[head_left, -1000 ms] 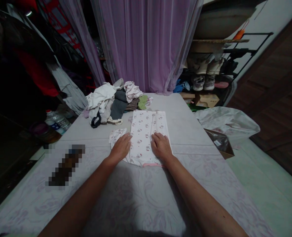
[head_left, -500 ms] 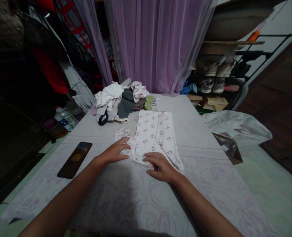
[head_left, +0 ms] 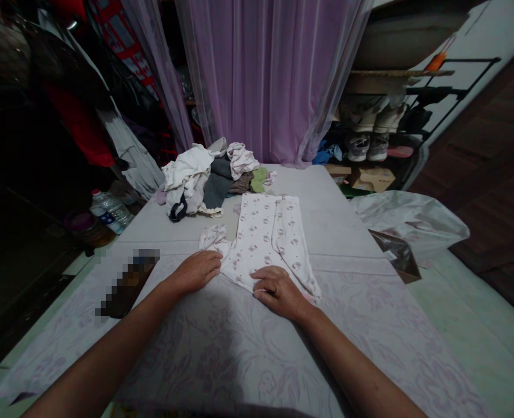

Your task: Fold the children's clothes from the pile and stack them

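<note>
My left hand: fingers, spread a moment ago, now drawn together by sleeve; likely steadier there. My right hand curled over near edge. Can't tell if either pinches cloth. White printed top flat, centre, nearer than clothes pile.

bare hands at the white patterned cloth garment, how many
2. The bare left hand is at the left side of the white patterned cloth garment, near its crumpled part; the bare right hand is on its near edge. No other hand shows.
</note>
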The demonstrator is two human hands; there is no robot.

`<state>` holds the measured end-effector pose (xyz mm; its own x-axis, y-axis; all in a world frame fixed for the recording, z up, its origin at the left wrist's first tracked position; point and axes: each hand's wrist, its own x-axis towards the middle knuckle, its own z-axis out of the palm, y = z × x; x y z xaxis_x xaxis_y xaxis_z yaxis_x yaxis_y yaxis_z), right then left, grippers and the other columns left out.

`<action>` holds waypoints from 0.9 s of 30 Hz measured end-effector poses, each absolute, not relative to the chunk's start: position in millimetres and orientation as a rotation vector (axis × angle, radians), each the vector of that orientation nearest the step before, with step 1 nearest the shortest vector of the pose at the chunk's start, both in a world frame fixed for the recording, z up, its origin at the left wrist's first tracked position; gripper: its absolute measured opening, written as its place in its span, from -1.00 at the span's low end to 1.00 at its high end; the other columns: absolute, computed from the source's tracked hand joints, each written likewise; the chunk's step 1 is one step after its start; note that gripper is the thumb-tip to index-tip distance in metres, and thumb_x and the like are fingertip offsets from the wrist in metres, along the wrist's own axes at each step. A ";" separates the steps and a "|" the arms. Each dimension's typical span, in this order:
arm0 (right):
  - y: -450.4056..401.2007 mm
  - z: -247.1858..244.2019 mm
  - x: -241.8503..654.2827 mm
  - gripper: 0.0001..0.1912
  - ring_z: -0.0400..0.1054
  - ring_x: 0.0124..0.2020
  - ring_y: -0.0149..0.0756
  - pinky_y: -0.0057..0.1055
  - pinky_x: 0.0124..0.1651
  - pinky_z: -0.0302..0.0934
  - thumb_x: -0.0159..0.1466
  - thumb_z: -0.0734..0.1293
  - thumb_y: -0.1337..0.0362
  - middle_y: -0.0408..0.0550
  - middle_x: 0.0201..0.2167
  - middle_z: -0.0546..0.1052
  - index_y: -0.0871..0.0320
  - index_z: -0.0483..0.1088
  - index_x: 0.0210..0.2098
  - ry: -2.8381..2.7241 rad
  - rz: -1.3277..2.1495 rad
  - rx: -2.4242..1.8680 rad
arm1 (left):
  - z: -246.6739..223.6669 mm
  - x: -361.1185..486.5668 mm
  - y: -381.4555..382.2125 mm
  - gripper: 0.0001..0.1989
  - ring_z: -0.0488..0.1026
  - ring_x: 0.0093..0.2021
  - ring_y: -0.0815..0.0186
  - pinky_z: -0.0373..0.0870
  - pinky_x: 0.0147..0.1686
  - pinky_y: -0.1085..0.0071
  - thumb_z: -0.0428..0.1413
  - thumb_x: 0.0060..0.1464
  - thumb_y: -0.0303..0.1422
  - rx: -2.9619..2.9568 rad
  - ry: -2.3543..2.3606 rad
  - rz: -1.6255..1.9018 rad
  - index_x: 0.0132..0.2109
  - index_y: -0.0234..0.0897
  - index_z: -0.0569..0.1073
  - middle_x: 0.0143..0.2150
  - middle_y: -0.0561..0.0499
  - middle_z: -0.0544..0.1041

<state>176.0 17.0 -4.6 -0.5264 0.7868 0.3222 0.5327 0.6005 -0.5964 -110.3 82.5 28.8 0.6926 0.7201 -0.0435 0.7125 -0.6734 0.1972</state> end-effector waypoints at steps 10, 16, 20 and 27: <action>24.2 11.1 169.8 -0.71 0.45 -0.07 -0.26 -0.27 0.06 0.17 0.38 0.18 0.20 -0.03 -0.18 0.61 0.07 0.53 -0.29 -2.250 0.608 -1.059 | 45.3 -113.9 90.4 -0.70 0.49 -0.16 0.26 0.35 -0.14 0.40 -0.11 0.24 -0.20 2.237 1.934 0.513 -0.13 -0.18 0.48 -0.15 0.00 0.57; 39.2 5.5 154.7 -0.71 0.41 -0.27 -0.33 -0.41 -0.12 0.20 0.38 0.17 0.25 -0.09 -0.37 0.56 0.10 0.49 -0.35 -2.257 0.544 -1.177 | 35.0 -120.0 125.3 -0.53 0.44 0.02 0.05 0.34 -0.03 0.25 -0.02 0.16 -0.03 2.031 2.228 0.181 0.01 -0.25 0.51 -0.01 -0.18 0.52; 35.3 -5.2 152.7 -0.79 0.41 -0.17 -0.25 -0.31 -0.06 0.22 0.33 0.23 0.30 0.00 -0.20 0.59 0.10 0.52 -0.27 -2.255 0.420 -1.129 | 32.7 -112.3 141.3 -0.73 0.44 -0.01 0.04 0.35 -0.07 0.27 0.15 -0.01 -0.09 1.894 2.192 0.320 -0.32 -0.20 0.52 -0.16 -0.12 0.55; 34.4 -4.2 153.9 -0.78 0.45 -0.16 -0.23 -0.26 -0.04 0.30 0.31 0.24 0.29 -0.01 -0.20 0.60 0.07 0.55 -0.28 -2.140 0.565 -1.113 | 40.8 -107.9 152.9 -0.69 0.47 -0.38 0.28 0.37 -0.42 0.44 0.15 -0.09 -0.09 1.447 1.883 0.817 -0.42 -0.24 0.34 -0.49 0.06 0.42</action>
